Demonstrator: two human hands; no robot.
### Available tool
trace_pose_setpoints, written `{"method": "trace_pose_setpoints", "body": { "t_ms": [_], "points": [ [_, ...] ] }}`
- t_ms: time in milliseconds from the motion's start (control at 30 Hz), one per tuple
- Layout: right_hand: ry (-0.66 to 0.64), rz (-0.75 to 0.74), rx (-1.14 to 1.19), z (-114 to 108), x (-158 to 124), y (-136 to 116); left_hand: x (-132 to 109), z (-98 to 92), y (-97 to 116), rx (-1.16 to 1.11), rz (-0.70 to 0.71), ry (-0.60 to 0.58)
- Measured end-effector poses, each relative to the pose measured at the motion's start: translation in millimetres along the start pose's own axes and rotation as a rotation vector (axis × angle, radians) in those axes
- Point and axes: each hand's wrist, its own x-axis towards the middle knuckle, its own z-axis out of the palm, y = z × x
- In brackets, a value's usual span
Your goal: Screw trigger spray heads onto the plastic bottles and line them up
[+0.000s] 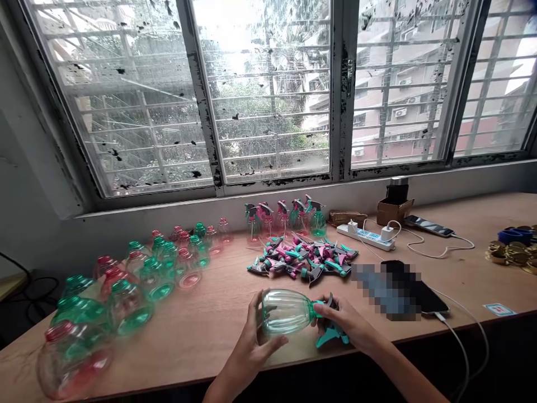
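**Legible text:** none. The small white-and-blue square sticker (499, 309), at the right on the brown wooden desk (210, 330), bears a red mark too small to read. The white plastic power strip (369, 236) shows no marking that can be made out. A pixelated patch covers part of the black flat phone (423, 296), so nothing on it can be read.

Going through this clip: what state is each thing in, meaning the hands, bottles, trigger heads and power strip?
held bottle: on its side, trigger head at its neck; tightness cannot be told.
left hand: grip shut round the base of the held bottle.
right hand: grip shut on trigger head.
bare bottles: upright, headless.
loose heads: heaped, unattached.
finished bottles: upright, heads on.
power strip: two plugs in.
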Motion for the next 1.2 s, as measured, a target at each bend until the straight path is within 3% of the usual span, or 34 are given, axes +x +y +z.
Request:
{"method": "trace_pose_setpoints", "body": {
  "t_ms": [367, 633, 933, 1200],
  "points": [
    [-0.018, 0.044, -0.035, 2.2, -6.8, -9.2, -3.3, 0.6, 3.2, 0.185, 0.051, -0.025],
    [-0.011, 0.043, -0.046, 2.2, -7.0, -12.0, -6.2, 1.5, 9.1, -0.012, -0.030, -0.038],
    [0.031, 0.034, 0.019, 3.3, -6.4, -14.9, -6.2, 4.1, 9.9, 0.015, 0.037, -0.069],
    [-0.010, 0.028, 0.005, 3.6, -7.2, -14.2, -5.8, 3.0, 9.8, -0.051, -0.031, -0.053]
  ]
}}
